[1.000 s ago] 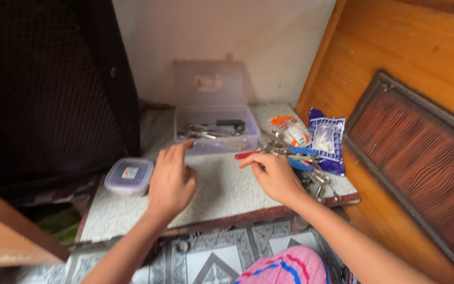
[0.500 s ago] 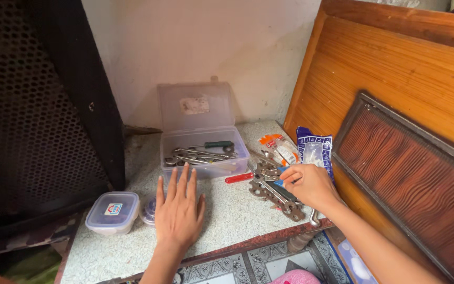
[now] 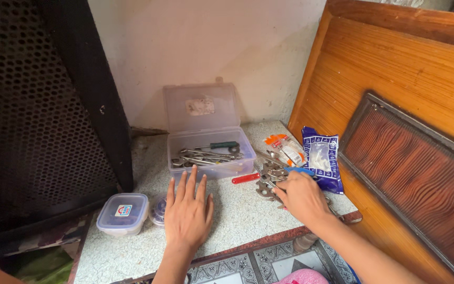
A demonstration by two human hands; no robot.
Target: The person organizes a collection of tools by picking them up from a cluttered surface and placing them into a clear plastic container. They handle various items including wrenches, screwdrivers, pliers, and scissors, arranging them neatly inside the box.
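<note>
**Inspector A:** Speckled stone tabletop (image 3: 237, 210), pale grey with a reddish front edge. What does the left hand (image 3: 187, 213) do on it?

**Inspector B:** It lies flat, palm down, near the front edge at the middle. Its fingers (image 3: 190, 184) are spread and straight, holding nothing. Their tips stop just short of the clear plastic box (image 3: 209, 152).

**Inspector A:** State of that box?

**Inspector B:** It stands at the rear of the tabletop, lid tipped up against the wall. Inside lie metal wrenches and a green-handled tool (image 3: 224, 144).

**Inspector A:** And the right hand (image 3: 301, 195)?

**Inspector B:** It rests on a pile of metal wrenches (image 3: 268, 181) towards the right edge. The fingers are curled down onto the pile; whether they pinch a piece cannot be told, since the hand covers it. A red-handled tool (image 3: 245, 178) lies just left of the pile, between it and the box.

**Inspector A:** Other items?

**Inspector B:** A blue packet (image 3: 322, 158) and a small orange-and-white packet (image 3: 286, 149) lie by the right rear corner. A small lidded container (image 3: 123, 212) sits at the left edge, well apart from the pile. A wooden panel (image 3: 395, 105) leans beside the right edge.
</note>
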